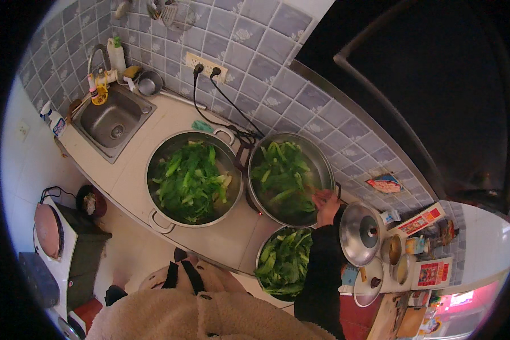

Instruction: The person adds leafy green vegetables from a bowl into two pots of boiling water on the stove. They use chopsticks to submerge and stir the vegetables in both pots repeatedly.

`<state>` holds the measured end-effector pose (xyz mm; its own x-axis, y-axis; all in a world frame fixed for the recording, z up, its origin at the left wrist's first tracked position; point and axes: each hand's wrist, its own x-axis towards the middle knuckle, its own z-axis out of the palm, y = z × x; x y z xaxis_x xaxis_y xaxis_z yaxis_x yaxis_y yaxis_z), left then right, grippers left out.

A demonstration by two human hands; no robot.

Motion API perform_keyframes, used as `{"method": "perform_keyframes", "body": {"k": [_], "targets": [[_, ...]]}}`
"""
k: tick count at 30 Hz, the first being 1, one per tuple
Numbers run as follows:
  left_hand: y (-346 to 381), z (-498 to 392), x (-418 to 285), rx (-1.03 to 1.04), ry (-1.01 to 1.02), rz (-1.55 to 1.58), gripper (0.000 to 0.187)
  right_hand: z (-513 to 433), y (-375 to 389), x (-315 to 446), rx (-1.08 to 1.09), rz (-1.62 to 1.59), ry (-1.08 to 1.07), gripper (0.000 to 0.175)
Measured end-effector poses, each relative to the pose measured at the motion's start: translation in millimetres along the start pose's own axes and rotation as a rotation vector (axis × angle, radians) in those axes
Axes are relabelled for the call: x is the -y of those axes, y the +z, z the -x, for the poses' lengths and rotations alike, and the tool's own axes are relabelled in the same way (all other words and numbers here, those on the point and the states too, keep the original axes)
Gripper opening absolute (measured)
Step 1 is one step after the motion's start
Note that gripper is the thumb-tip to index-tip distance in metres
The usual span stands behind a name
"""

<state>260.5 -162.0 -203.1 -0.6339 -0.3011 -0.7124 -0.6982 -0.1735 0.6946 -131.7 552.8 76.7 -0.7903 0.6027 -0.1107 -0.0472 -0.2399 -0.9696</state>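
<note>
My right hand [326,207], in a black sleeve, reaches over the near right rim of a wide metal pot [325,170]. Its fingers are spread and slightly blurred, with nothing visible in them. Leafy greens [282,170] lie in liquid in that pot. To the left stands a two-handled metal pot [161,225], also full of greens [191,182]. Below my right forearm, a round basin [259,280] holds a heap of greens [284,261], partly hidden by the sleeve. My left hand [120,277] hangs low beside my coat; its fingers are unclear.
A steel sink [110,121] is set into the counter at left. Two black cords [238,108] run from a wall socket [206,68] behind the pots. A metal lid [359,238] and a glass lid [367,289] lie at right. A black range hood [408,93] overhangs.
</note>
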Motion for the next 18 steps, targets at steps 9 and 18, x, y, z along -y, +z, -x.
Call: {"method": "perform_keyframes", "body": {"k": [9, 18], "targets": [[-2.1, 21.7, 5.9, 0.013, -0.015, -0.092, 0.015, 35.8, 20.5, 33.5, 0.186, 0.128, -0.161, 0.036], [5.5, -2.3, 3.9, 0.027, 0.179, -0.301, 0.015, 96.9, 27.0, 68.1, 0.722, 0.629, -0.19, 0.027]]}}
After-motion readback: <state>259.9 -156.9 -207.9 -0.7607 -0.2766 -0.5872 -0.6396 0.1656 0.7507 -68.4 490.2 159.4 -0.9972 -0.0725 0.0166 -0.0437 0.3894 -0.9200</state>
